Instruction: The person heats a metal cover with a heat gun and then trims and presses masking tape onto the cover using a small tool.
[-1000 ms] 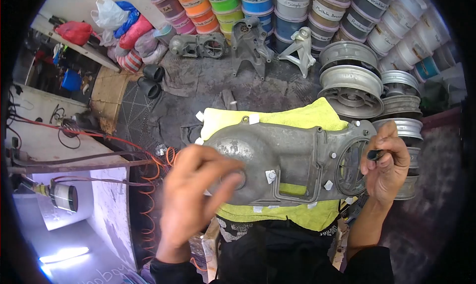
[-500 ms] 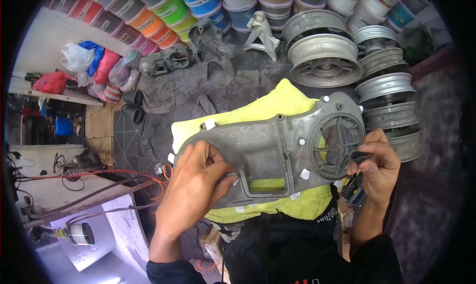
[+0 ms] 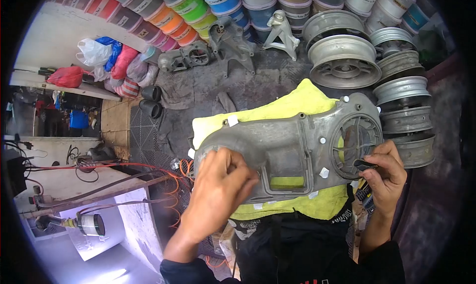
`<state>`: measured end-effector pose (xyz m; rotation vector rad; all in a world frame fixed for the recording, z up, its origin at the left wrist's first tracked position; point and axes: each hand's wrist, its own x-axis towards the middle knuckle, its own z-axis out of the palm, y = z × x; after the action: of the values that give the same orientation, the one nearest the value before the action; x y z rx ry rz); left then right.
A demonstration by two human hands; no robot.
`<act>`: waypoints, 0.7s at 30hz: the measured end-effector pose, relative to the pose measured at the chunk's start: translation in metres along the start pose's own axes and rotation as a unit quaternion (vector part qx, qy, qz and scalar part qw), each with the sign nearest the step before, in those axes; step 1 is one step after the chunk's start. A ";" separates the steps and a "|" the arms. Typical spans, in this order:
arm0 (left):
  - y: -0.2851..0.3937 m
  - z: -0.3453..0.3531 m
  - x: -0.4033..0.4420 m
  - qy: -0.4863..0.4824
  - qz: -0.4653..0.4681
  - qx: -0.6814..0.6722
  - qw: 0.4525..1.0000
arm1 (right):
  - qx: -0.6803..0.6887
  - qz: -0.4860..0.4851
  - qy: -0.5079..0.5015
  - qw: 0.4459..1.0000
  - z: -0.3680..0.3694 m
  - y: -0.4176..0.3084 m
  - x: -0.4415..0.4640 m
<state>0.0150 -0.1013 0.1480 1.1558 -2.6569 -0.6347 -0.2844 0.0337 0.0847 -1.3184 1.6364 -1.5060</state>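
A grey metal casing [image 3: 284, 140] lies on a yellow-green towel [image 3: 282, 105], with small white pieces at several spots round its edge. Over the rounded left part of the casing is my left hand [image 3: 218, 190], its fingers curled together; whatever they hold, if anything, is hidden. Beside the round spoked opening at the casing's right end, my right hand [image 3: 385, 175] pinches a small dark piece [image 3: 363, 164] between thumb and fingers.
Silver wheel rims [image 3: 343, 58] are stacked at the right. Metal parts [image 3: 230, 45] and a silver bracket [image 3: 281, 34] stand behind, before labelled tubs [image 3: 190, 7]. Bags [image 3: 124, 61], black slippers [image 3: 150, 101] and red hoses [image 3: 124, 164] are at the left.
The view has shifted. My left hand has come down onto the casing's left part and its fingers have curled. My right hand still holds the dark piece near the spoked opening.
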 end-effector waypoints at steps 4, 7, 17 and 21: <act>0.005 0.010 -0.021 0.050 -0.008 -0.011 0.999 | -0.033 -0.025 -0.015 0.999 0.003 0.000 0.000; 0.008 0.017 -0.033 0.055 -0.016 -0.004 0.998 | -0.041 -0.039 -0.021 0.998 0.004 0.001 0.001; 0.021 0.033 -0.047 0.019 0.022 -0.031 0.999 | -0.068 -0.055 -0.027 0.996 0.008 -0.001 0.001; 0.024 0.031 -0.045 0.018 0.016 -0.127 0.992 | -0.077 -0.061 -0.026 0.995 0.009 -0.001 0.001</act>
<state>0.0202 -0.0441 0.1316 1.0414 -2.4689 -0.9058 -0.2769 0.0296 0.0836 -1.5524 1.6957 -1.4243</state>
